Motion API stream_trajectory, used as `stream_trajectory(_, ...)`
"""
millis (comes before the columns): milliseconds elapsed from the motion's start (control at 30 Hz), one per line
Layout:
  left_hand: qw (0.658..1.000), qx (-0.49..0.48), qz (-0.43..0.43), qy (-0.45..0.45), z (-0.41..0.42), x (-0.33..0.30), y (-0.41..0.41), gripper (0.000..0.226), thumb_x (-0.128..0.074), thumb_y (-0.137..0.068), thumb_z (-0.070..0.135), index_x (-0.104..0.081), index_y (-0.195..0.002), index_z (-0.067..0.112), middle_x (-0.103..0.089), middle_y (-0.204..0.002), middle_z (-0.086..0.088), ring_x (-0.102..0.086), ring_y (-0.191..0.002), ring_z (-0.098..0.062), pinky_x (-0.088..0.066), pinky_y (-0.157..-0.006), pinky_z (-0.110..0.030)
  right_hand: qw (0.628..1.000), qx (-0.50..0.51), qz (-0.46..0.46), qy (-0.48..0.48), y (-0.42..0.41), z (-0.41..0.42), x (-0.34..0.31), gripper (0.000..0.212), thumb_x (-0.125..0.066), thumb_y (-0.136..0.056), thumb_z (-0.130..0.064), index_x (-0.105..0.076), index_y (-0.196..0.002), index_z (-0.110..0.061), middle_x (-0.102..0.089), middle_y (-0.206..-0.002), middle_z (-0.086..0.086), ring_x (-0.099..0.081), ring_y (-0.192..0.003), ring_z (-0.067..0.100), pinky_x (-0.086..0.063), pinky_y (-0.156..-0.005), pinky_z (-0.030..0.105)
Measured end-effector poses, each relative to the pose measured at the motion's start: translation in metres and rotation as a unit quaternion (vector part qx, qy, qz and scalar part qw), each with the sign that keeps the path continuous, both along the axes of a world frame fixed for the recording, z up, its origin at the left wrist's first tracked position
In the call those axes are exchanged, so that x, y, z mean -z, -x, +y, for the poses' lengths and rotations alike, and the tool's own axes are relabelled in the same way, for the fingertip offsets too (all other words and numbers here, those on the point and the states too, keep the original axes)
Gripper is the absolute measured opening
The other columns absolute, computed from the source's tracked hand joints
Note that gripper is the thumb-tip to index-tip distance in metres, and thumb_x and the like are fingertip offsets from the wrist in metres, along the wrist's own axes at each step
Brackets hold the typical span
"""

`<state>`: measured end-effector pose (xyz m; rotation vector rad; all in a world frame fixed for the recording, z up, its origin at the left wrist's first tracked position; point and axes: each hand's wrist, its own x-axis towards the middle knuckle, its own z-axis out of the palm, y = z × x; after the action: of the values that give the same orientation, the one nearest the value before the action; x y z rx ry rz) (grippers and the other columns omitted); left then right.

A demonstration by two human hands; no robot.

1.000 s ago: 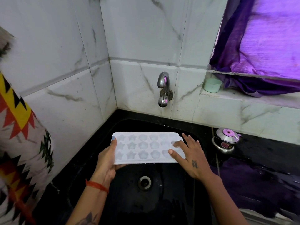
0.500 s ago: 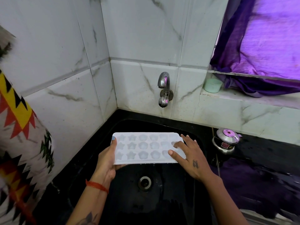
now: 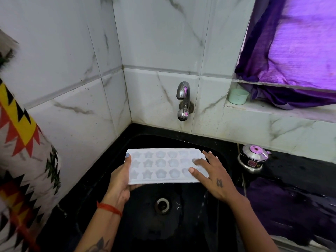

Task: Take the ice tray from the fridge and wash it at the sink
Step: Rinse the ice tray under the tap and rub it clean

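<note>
Left hand (image 3: pixel 121 180) grips the ice tray (image 3: pixel 164 165) by its end, above the sink (image 3: pixel 181 224). Right hand (image 3: pixel 213 176) rests flat, fingers extended, on the opposite end.

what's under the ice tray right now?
Below the ice tray lies the black sink basin, its drain in view just nearer the camera. The left hand holds the tray's left end, fingers underneath. The basin directly beneath is covered.

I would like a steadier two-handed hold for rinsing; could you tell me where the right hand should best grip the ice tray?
Probably its right short edge, from the right: the ice tray lies flat, the left hand grips the opposite end.
</note>
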<state>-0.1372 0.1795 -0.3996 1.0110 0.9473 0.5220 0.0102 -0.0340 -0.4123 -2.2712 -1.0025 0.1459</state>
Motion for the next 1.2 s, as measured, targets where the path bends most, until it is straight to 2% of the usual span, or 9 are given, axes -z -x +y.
stream_trajectory(200, 1.0, 0.002, 0.003, 0.001, 0.001, 0.002, 0.0, 0.042, -0.054, -0.089, 0.05, -0.065, -0.098, 0.011, -0.071, -0.091, -0.011, -0.068, -0.081, -0.026, -0.055, -0.059, -0.036, 1.0, 0.0, -0.02, 0.005, -0.001, -0.001, 0.002, 0.066, -0.025, -0.071, -0.083, -0.055, -0.106, -0.036, -0.028, -0.154, -0.001, -0.006, -0.146, 0.013, -0.003, -0.115, 0.029)
stream_trajectory(300, 1.0, 0.003, 0.005, 0.001, 0.001, 0.002, -0.001, 0.043, -0.054, -0.089, 0.051, -0.065, -0.098, 0.011, -0.071, -0.09, -0.01, -0.068, -0.081, -0.026, -0.055, -0.059, -0.036, 0.999, 0.005, -0.043, 0.012, -0.002, -0.001, 0.002, 0.078, -0.014, -0.065, -0.092, -0.054, -0.101, -0.035, -0.032, -0.153, 0.0, -0.009, -0.146, 0.014, -0.001, -0.116, 0.028)
stream_trajectory(467, 1.0, 0.005, -0.001, 0.008, -0.002, 0.001, -0.001, 0.04, -0.054, -0.09, 0.049, -0.065, -0.098, 0.011, -0.071, -0.089, -0.01, -0.068, -0.081, -0.026, -0.054, -0.059, -0.038, 0.999, 0.011, -0.05, -0.01, -0.001, -0.003, -0.004, 0.082, -0.015, -0.067, -0.091, -0.054, -0.11, -0.034, -0.031, -0.153, -0.002, -0.01, -0.145, 0.011, -0.002, -0.116, 0.027)
stream_trajectory(600, 1.0, 0.006, -0.003, 0.001, -0.003, 0.0, -0.002, 0.04, -0.053, -0.09, 0.049, -0.065, -0.095, 0.012, -0.071, -0.087, -0.009, -0.068, -0.078, -0.024, -0.055, -0.049, -0.032, 0.997, 0.004, -0.072, -0.026, 0.002, 0.003, -0.011, 0.079, -0.017, -0.071, -0.088, -0.053, -0.117, -0.034, -0.029, -0.153, -0.002, -0.01, -0.145, 0.012, -0.001, -0.115, 0.025)
stream_trajectory(800, 1.0, 0.007, -0.006, 0.002, -0.004, -0.002, -0.002, 0.039, -0.052, -0.09, 0.048, -0.065, -0.094, 0.012, -0.071, -0.086, -0.009, -0.068, -0.077, -0.023, -0.055, -0.048, -0.032, 0.992, -0.029, -0.122, 0.008, 0.009, 0.015, -0.014, 0.082, -0.012, -0.073, -0.087, -0.058, -0.115, -0.033, -0.029, -0.154, 0.002, -0.01, -0.146, 0.015, 0.006, -0.114, 0.024)
stream_trajectory(1100, 1.0, 0.009, -0.003, 0.005, -0.003, 0.001, -0.001, 0.041, -0.052, -0.09, 0.05, -0.065, -0.094, 0.011, -0.071, -0.086, -0.009, -0.069, -0.077, -0.025, -0.055, -0.052, -0.034, 0.993, -0.031, -0.109, 0.04, 0.009, 0.017, -0.009, 0.087, -0.006, -0.069, -0.089, -0.057, -0.121, -0.041, -0.026, -0.155, 0.0, -0.004, -0.146, 0.012, 0.01, -0.116, 0.029)
stream_trajectory(1200, 1.0, 0.008, -0.003, 0.004, -0.004, 0.001, -0.001, 0.041, -0.052, -0.09, 0.049, -0.065, -0.093, 0.011, -0.071, -0.085, -0.009, -0.068, -0.077, -0.025, -0.055, -0.048, -0.033, 0.993, -0.038, -0.101, 0.042, 0.009, 0.017, -0.009, 0.087, -0.008, -0.068, -0.09, -0.058, -0.121, -0.041, -0.023, -0.156, 0.0, -0.002, -0.146, 0.012, 0.01, -0.117, 0.031)
